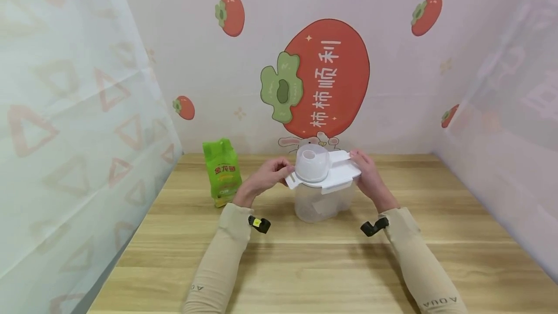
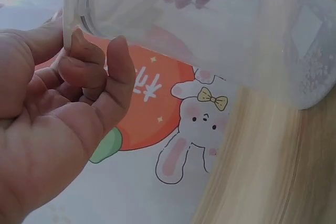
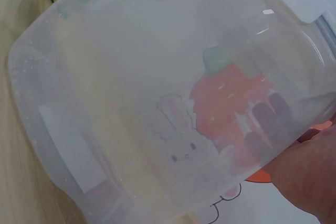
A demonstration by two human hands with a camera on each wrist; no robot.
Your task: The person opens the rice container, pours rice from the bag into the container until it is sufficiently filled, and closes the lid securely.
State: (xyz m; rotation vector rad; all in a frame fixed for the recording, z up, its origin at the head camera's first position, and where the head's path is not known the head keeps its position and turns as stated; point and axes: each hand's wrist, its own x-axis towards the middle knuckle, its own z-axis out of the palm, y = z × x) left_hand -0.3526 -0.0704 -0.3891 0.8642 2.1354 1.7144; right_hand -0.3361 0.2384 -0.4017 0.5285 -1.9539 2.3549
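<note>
A translucent plastic storage container (image 1: 324, 202) stands on the table, with some small grains visible low in it in the left wrist view. Its white lid (image 1: 342, 173) carries a clear domed cup (image 1: 312, 164) and side latches. At the lid's left end, my left hand (image 1: 272, 176) pinches the projecting white latch (image 1: 292, 180) between thumb and index finger. Around the opposite end curls my right hand (image 1: 369, 176), its fingers behind the container and showing blurred through the wall in the right wrist view.
A green bag (image 1: 223, 171) with printed lettering stands upright to the left, near my left wrist. Behind the wooden table (image 1: 305, 270) hangs a white cloth (image 1: 196, 52) printed with persimmons and a rabbit. More cloth closes in both sides.
</note>
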